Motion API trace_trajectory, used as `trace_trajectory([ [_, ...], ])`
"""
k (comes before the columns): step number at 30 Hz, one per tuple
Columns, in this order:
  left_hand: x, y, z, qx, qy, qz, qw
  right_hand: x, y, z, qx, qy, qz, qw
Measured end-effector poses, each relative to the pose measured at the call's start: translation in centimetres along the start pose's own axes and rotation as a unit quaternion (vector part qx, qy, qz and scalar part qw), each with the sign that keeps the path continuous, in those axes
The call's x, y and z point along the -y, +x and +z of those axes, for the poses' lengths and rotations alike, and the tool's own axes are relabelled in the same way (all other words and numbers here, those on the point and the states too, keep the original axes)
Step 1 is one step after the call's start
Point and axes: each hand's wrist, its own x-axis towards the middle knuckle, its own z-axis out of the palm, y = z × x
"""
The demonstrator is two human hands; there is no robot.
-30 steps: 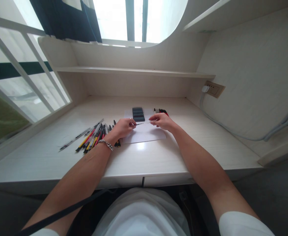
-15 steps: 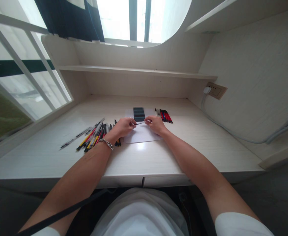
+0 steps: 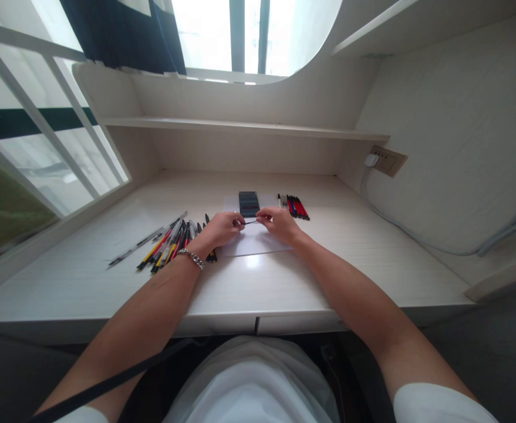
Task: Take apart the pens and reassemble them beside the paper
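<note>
Over a white sheet of paper [image 3: 258, 245], a thin dark pen-like rod [image 3: 250, 222] spans the gap between my hands. My left hand [image 3: 223, 228], with a chain bracelet at the wrist, is closed around its left end. The fingers of my right hand [image 3: 279, 222] pinch at its right end, and the fingertips partly hide that tip. Just beyond my fingers lies a dark flat case [image 3: 248, 204] with bands across it. A loose pile of pens [image 3: 167, 242] lies to the left of my left hand, partly behind the wrist.
Right of the paper, several red, blue and black pens [image 3: 298, 208] lie side by side, with a white one [image 3: 279, 201] near them. A shelf [image 3: 244, 126] runs along the back of the desk. A cable [image 3: 399, 232] hangs from the socket [image 3: 389, 161] on the right wall.
My right hand has shifted slightly left, closer to my left hand. The left hand, the rod and the pens look nearly the same.
</note>
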Motion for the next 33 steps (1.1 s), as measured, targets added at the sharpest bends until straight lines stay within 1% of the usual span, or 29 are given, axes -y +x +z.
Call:
trace_trajectory([
  [4,0.0,0.0,0.1,0.005,-0.005,0.005,1.000,0.7,-0.2,0.3,0.026,-0.002,-0.005,1.000],
  [7,0.0,0.0,0.1,0.007,-0.002,0.008,1.000,0.6,-0.1,0.3,0.033,-0.005,-0.002,0.999],
  [10,-0.1,0.0,-0.1,0.001,0.001,0.003,1.000,0.1,0.1,-0.1,0.024,0.007,0.002,1.000],
  [14,-0.1,-0.1,-0.4,-0.004,0.004,-0.006,1.000,-0.9,0.3,-0.9,0.011,0.017,0.024,1.000],
  [18,0.0,0.0,-0.4,-0.004,0.005,-0.011,1.000,-1.6,0.4,-1.2,0.013,0.009,0.038,0.999],
  [22,0.0,0.0,-0.2,-0.001,0.001,-0.010,1.000,-1.7,0.3,-0.4,0.030,-0.025,0.039,0.998],
  [28,-0.2,-0.1,-0.3,-0.001,-0.002,-0.016,1.000,-1.2,0.0,1.3,0.052,-0.113,0.027,0.992],
  [33,-0.4,-0.1,-0.2,0.004,0.002,-0.020,1.000,-0.9,-0.1,1.4,0.069,-0.148,0.043,0.986],
])
